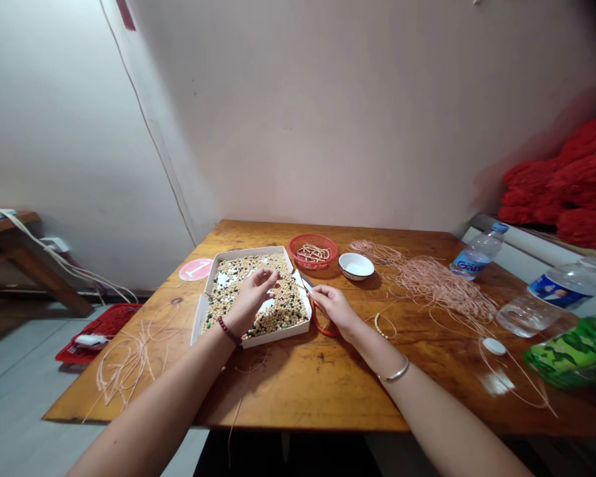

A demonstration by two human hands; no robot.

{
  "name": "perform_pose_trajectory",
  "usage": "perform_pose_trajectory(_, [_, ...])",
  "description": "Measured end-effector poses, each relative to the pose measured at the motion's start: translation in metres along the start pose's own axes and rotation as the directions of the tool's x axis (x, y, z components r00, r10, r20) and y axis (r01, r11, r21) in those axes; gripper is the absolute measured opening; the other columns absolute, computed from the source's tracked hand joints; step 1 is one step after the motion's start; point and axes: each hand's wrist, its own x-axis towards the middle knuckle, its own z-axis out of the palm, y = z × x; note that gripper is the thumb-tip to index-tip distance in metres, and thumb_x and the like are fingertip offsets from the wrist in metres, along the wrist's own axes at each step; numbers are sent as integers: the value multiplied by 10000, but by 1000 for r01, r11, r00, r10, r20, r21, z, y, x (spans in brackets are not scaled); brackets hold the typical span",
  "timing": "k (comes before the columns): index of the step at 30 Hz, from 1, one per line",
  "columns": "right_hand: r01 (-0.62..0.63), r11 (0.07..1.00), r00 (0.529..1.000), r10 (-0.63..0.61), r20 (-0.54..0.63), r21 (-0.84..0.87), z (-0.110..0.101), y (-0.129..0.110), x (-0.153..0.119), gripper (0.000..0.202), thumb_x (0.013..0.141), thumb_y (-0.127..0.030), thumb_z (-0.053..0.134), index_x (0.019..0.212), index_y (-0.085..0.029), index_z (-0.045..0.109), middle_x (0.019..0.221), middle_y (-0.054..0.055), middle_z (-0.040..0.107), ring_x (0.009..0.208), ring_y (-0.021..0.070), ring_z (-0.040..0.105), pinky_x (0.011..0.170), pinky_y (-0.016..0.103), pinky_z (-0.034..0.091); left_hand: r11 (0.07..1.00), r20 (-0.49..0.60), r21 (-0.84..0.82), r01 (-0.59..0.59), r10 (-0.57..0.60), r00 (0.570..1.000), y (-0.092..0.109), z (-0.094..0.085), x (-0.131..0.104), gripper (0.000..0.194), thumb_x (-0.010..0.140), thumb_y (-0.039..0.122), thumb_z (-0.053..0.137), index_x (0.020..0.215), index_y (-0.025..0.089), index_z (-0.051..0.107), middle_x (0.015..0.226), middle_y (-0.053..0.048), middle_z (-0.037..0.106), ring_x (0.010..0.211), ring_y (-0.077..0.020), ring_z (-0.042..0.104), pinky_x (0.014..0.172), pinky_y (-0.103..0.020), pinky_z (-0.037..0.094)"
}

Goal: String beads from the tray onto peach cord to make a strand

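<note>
My left hand (255,297) is above a white box (276,339) of small beige, black and green beads (248,281). Its thumb and fingertips are pressed together, and what they may hold is too small to see. Just right of the box my right hand (335,308) is pinched closed, with something thin and pale at its fingertips that I cannot make out. Orange-handled scissors (324,328) lie beside and partly under the right hand, against the box's right side.
Behind the box are a red basket (313,265) of bead strings and a white bowl (356,266). Pink cord (440,281) lies on the right, with bottles (478,252) beyond. A short bead string (379,326) is near my right forearm. Loose cords (128,364) lie left.
</note>
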Motion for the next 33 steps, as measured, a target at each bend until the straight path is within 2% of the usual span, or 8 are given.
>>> perform_pose_trajectory(3, [110, 988, 994, -110, 5, -107, -1, 0, 0, 241, 733, -396, 636, 726, -159, 678, 753, 43, 658, 732, 158, 573, 734, 282, 423, 1000, -28, -10, -20, 20, 999, -2, -1, 1, 392, 701, 526, 660, 886, 192, 571, 955, -49, 593, 826, -150, 561, 659, -231, 440])
perform_pose_trajectory(8, [281, 924, 959, -264, 100, -260, -1, -10, -8, 211, 757, -381, 649, 704, -179, 681, 815, 65, 666, 846, 199, 588, 843, 336, 409, 998, -48, -33, -51, 49, 998, -2, -1, 2, 380, 719, 509, 657, 891, 182, 572, 961, -51, 582, 835, -144, 552, 647, -207, 440])
perform_pose_trajectory(10, [231, 959, 965, -205, 160, -165, 2, -14, -11, 223, 778, -401, 625, 740, -182, 645, 808, 55, 662, 831, 188, 595, 808, 322, 428, 997, -50, -20, -73, 72, 996, -1, -1, 2, 384, 717, 509, 661, 890, 176, 580, 953, -55, 585, 845, -151, 553, 641, -204, 439])
perform_pose_trajectory(13, [26, 995, 975, -46, 217, 92, 5, -15, -13, 272, 774, -456, 596, 755, -194, 523, 712, 7, 606, 629, 127, 560, 618, 260, 445, 995, -54, 15, -99, 99, 994, 1, -1, 2, 375, 715, 510, 660, 872, 178, 584, 923, -49, 592, 838, -153, 553, 633, -204, 431])
perform_pose_trajectory(17, [-187, 937, 966, 120, 231, 296, 6, -13, -13, 252, 761, -393, 562, 716, -207, 399, 527, -96, 326, 377, 35, 198, 380, 169, 155, 994, -4, 13, -109, 109, 994, 3, 2, -2, 313, 728, 463, 660, 826, 181, 567, 841, -20, 564, 744, -120, 521, 620, -200, 422])
perform_pose_trajectory(21, [-148, 945, 980, 99, 174, 293, 3, -15, -13, 248, 763, -346, 532, 651, -198, 367, 524, -93, 217, 407, 37, 119, 404, 194, 60, 994, 47, 6, -111, 111, 993, 5, 6, -6, 263, 744, 419, 648, 803, 182, 551, 820, -11, 544, 730, -112, 499, 619, -198, 421])
perform_pose_trajectory(26, [-101, 975, 990, 78, 121, 199, 4, -18, -13, 389, 795, -570, 502, 712, -200, 419, 501, -110, 191, 402, 42, 98, 397, 197, 68, 991, 38, -2, -133, 133, 990, 7, 7, -8, 255, 755, 415, 635, 812, 184, 541, 808, -6, 533, 719, -114, 493, 619, -207, 427])
perform_pose_trajectory(33, [27, 999, 994, -30, 105, 31, 5, -13, -10, 379, 769, -557, 582, 852, -220, 428, 448, -123, 293, 374, 50, 159, 400, 207, 81, 988, 27, -1, -156, 155, 987, 5, 4, -7, 283, 749, 445, 642, 806, 187, 541, 798, -5, 544, 719, -116, 499, 610, -203, 426])
